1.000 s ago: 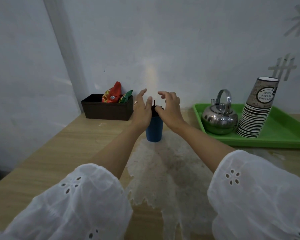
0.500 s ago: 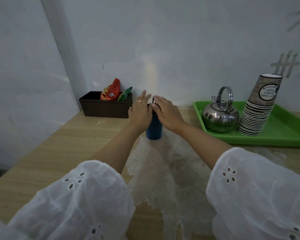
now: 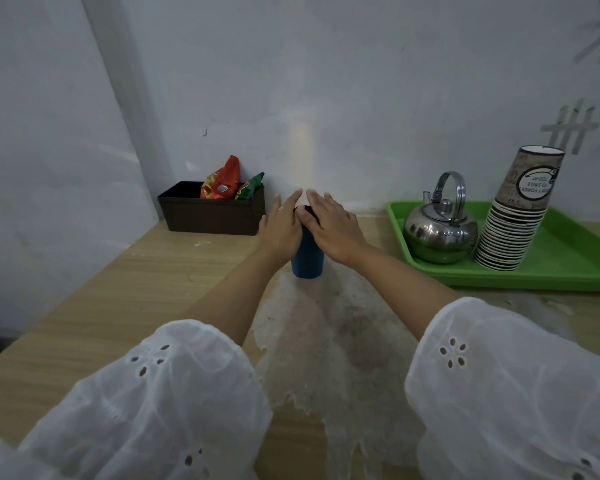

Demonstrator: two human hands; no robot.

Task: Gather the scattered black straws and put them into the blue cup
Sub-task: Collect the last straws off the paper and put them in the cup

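Pale wall (image 3: 361, 81) fills the upper frame; your wooden table (image 3: 118, 289) spans below. At centre, the blue cup (image 3: 307, 259) stands upright, axis vertical. Your left hand (image 3: 280, 230) and right hand (image 3: 335, 228) cover its rim, fingers straight, gripping nothing; black straws (image 3: 305, 212) barely show.

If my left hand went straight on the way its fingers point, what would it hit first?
Most likely the wall behind the blue cup. The left hand points forward and slightly right, past the brown box. It might first brush the fingertips of the right hand, but depth is unclear.
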